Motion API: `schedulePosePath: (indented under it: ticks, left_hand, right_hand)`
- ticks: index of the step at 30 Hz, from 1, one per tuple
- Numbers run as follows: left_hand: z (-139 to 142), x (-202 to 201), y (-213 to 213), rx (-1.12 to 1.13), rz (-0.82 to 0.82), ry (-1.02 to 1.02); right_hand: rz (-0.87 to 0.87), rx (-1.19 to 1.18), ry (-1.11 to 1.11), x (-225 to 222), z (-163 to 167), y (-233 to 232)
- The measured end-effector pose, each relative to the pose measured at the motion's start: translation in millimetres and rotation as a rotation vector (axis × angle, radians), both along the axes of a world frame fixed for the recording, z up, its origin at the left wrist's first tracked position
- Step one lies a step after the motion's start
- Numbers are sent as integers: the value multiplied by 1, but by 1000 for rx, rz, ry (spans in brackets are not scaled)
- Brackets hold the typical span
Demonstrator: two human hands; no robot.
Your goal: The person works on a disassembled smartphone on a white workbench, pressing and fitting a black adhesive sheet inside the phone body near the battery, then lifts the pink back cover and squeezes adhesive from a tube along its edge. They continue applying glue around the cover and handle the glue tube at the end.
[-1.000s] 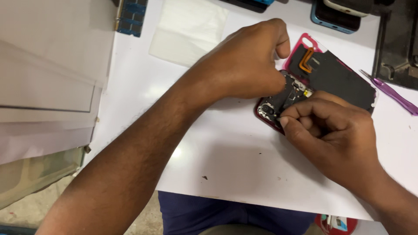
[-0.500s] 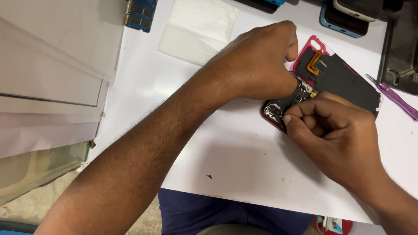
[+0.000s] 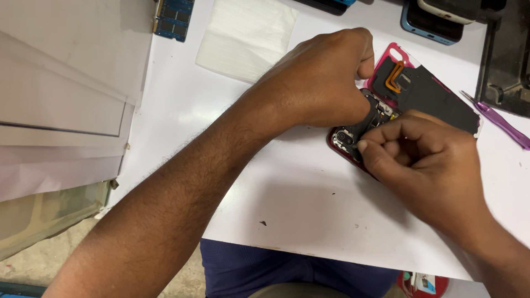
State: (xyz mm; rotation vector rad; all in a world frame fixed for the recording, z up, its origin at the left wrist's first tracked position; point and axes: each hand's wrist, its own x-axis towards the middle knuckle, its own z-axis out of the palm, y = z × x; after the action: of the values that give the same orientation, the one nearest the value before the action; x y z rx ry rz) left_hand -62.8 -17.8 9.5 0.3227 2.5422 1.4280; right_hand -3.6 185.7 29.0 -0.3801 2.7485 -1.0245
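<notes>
An opened phone (image 3: 425, 91) with a pink-red frame lies back up on the white table (image 3: 309, 215), its black insides and an orange flex cable (image 3: 393, 77) showing. My left hand (image 3: 320, 77) rests on the phone's left edge, fingers curled down on it, holding it still. My right hand (image 3: 419, 160) is bunched over the phone's near corner beside the camera module (image 3: 345, 137), fingertips pinched together at the board. Whether a tool or small part sits between those fingers is hidden.
A purple plastic pry tool (image 3: 505, 124) lies at the right. A white folded cloth (image 3: 245, 36) and a blue circuit board (image 3: 173, 16) sit at the back. Other phones (image 3: 433, 25) and a black tray (image 3: 508, 60) line the far edge. Grey sheets (image 3: 61, 94) are stacked at left.
The view has shifted slightly; both hands stay on the phone, with the right fingertips working in small motions at the same corner.
</notes>
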Motion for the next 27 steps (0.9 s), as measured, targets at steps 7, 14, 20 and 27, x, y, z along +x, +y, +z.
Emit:
schedulePosePath:
  ticks: [7, 14, 20, 27]
  left_hand:
    - [-4, -1, -1, 18, -11, 26]
    - [-5, -1, -1, 48, -11, 32]
    - [-5, -1, 0, 39, -5, 25]
    - [-6, -2, 2, 39, -3, 43]
  right_hand:
    - [19, -156, 7, -1, -1, 14]
    - [267, -87, 254, 5, -4, 17]
    - [326, -55, 321, 4, -5, 15]
    - [352, -56, 338, 5, -6, 14]
